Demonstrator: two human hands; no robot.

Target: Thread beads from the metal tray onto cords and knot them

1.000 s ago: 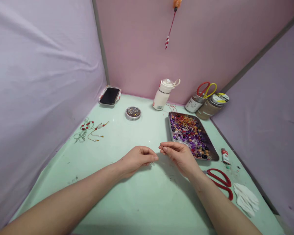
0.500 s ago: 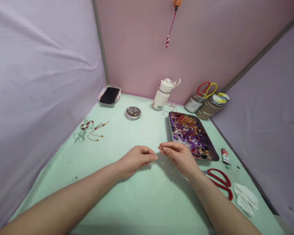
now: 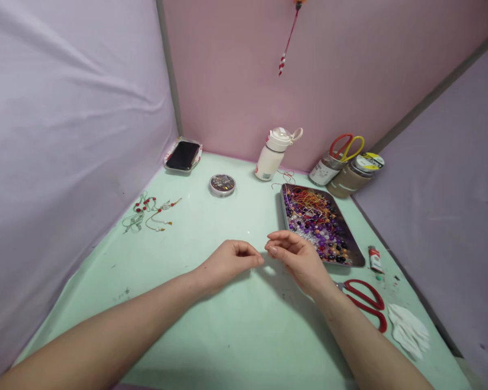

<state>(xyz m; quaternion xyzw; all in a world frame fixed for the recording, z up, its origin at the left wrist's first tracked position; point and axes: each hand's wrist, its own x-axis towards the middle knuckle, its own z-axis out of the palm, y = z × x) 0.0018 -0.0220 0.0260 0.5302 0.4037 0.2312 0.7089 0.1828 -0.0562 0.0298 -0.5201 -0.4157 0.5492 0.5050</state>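
Observation:
My left hand is over the middle of the table, thumb and fingertips pressed in a pinch. What it holds is too small to make out. Just right of it, a narrow gap away, my right hand has its thumb close to its curled fingers, with the index finger a little raised. Anything between those fingertips is too fine to see. Behind my right hand lies a dark metal tray with purple, black, clear and amber beads and a tangle of orange and red cord.
Red-handled scissors, a white glove and a lighter lie at right. Behind stand a white bottle, jars and a round case. A phone and beaded cords are at left.
My right index finger has lifted slightly and its fingers have loosened. Clear beads seen under my left hand before no longer show. The view has shifted a little.

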